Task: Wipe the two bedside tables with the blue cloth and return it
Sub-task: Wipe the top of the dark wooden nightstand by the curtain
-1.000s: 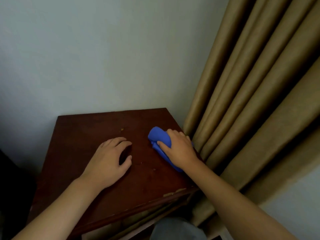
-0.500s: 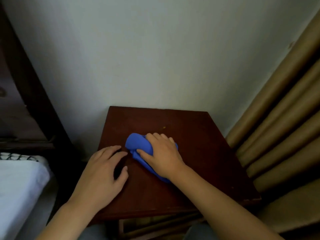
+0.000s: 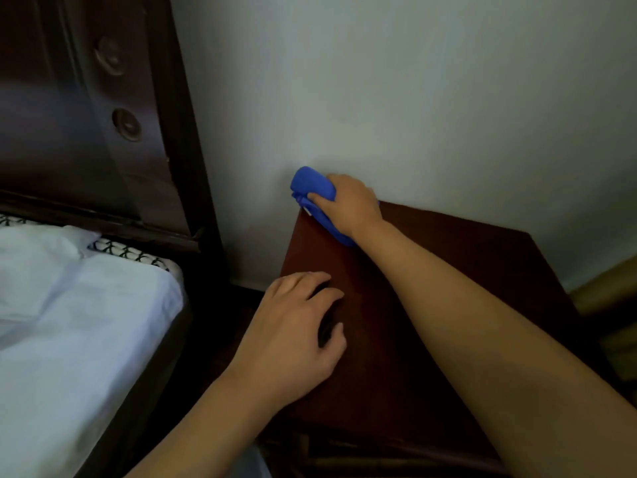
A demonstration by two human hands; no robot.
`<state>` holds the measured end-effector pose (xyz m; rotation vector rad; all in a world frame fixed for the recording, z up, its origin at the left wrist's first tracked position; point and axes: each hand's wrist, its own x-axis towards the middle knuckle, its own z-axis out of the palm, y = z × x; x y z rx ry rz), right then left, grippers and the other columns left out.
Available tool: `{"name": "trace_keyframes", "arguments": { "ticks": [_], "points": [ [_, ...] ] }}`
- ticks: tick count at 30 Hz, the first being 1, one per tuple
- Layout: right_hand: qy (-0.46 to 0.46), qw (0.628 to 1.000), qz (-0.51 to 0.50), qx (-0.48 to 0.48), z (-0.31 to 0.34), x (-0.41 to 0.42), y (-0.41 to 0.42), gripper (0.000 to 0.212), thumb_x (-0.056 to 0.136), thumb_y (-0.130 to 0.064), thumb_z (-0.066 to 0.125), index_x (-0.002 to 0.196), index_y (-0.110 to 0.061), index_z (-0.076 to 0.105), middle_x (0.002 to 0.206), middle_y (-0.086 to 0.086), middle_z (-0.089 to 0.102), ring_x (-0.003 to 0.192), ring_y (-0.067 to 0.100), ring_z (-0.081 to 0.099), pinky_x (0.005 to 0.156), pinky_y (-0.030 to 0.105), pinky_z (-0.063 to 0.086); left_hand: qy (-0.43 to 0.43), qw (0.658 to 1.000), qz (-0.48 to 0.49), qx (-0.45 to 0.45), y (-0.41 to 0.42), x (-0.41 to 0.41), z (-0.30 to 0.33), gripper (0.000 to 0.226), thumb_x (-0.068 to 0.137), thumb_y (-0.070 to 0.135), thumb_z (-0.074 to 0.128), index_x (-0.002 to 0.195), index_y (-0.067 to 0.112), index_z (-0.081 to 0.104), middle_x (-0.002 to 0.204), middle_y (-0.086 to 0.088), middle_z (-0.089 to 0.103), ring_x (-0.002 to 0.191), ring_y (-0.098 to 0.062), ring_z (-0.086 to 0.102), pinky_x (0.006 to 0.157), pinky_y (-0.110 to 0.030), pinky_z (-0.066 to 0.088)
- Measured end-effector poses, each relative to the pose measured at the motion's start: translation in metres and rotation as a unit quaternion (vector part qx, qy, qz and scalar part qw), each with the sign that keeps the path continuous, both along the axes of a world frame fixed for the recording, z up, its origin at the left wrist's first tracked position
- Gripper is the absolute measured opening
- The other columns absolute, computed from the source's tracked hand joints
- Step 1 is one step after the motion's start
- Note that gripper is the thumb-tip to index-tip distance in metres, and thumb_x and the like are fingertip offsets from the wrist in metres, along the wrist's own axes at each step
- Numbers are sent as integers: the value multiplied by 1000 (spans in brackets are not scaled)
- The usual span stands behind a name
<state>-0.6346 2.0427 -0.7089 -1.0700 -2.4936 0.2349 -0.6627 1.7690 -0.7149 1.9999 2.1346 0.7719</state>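
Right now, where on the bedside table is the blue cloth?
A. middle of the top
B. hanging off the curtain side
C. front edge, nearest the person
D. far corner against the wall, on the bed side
D: the right hand holds the blue cloth at the bedside table's far bed-side corner, by the wall.

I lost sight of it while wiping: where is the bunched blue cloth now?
In the head view, the bunched blue cloth sits at the far left corner of the dark wooden bedside table, against the pale wall, gripped by the right hand.
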Motion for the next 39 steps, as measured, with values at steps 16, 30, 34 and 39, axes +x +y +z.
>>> {"name": "trace_keyframes", "arguments": {
  "ticks": [16, 30, 34, 39],
  "points": [
    [-123, 990, 76, 4, 9, -34, -57, 38, 83, -58, 66, 70, -23, 63, 78, -1, 58, 77, 25, 62, 69, 36, 40, -44, 998, -27, 47, -28, -14, 3, 33, 96, 39, 48, 115, 27, 71, 122, 12, 63, 119, -5, 52, 111, -28, 36],
    [-79, 993, 81, -10, 8, -19, -85, 45, 86, -64, 66, 65, -26, 52, 74, -2, 60, 72, 25, 60, 67, 38, 44, -50, 998, -6, 46, -128, -41, -32, 46, 100, 52, 52, 142, 33, 55, 141, 21, 52, 134, -2, 42, 109, -33, 43],
    [-101, 994, 37, -6, 7, -41, -64, 39, 86, -60, 65, 66, -28, 56, 68, -9, 55, 68, 20, 59, 60, 33, 36, -51, 997, 0, 51, -130, -39, -31, 47, 100, 52, 50, 142, 32, 56, 140, 20, 54, 133, -2, 43, 108, -33, 44],
    [-127, 991, 48, 8, 8, -29, -101, 46, 82, -60, 65, 58, -25, 50, 61, -6, 52, 60, 18, 54, 63, 34, 36, -58, 995, 3, 76, -133, -39, -35, 42, 100, 46, 56, 137, 27, 61, 136, 15, 59, 130, -8, 50, 103, -38, 48]
  ]
}}
